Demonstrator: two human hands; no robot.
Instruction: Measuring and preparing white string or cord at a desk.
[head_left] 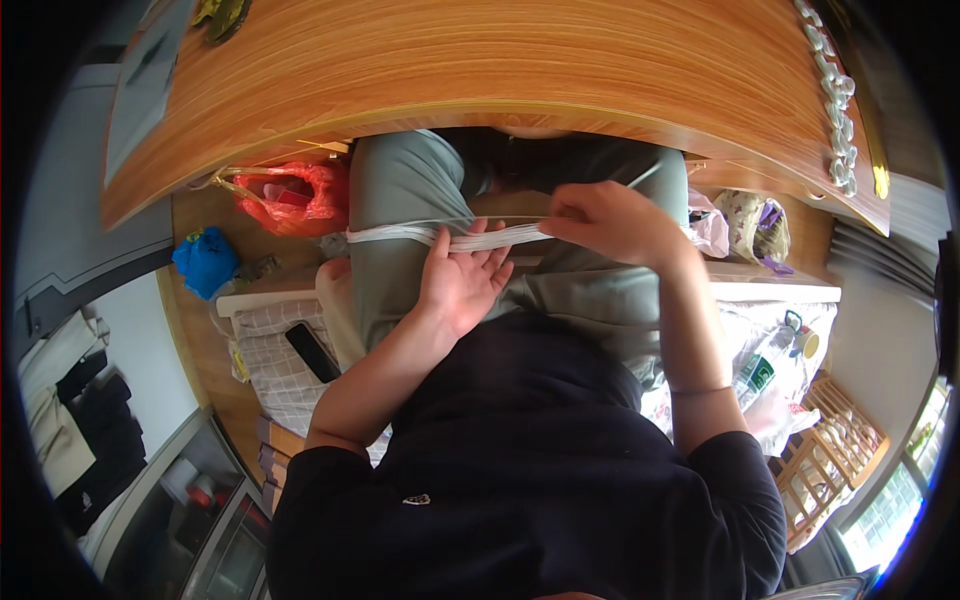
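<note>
My left hand (462, 278) is palm up over my lap, fingers spread, with a bundle of white strands (400, 234) lying across the fingers. My right hand (605, 222) pinches the same bundle at its right end, just under the edge of the wooden table (500, 60). The strands run level from my left thigh across to the right hand. My grey trousers (400, 190) and dark shirt fill the middle of the view.
A black phone (312, 351) lies on the checked cushion (270, 360) at my left. A red plastic bag (290, 197) and a blue cloth (205, 262) lie on the floor. A plastic bottle (765, 362) and patterned bag (752, 226) sit at my right. A white chain (835, 100) lies on the table.
</note>
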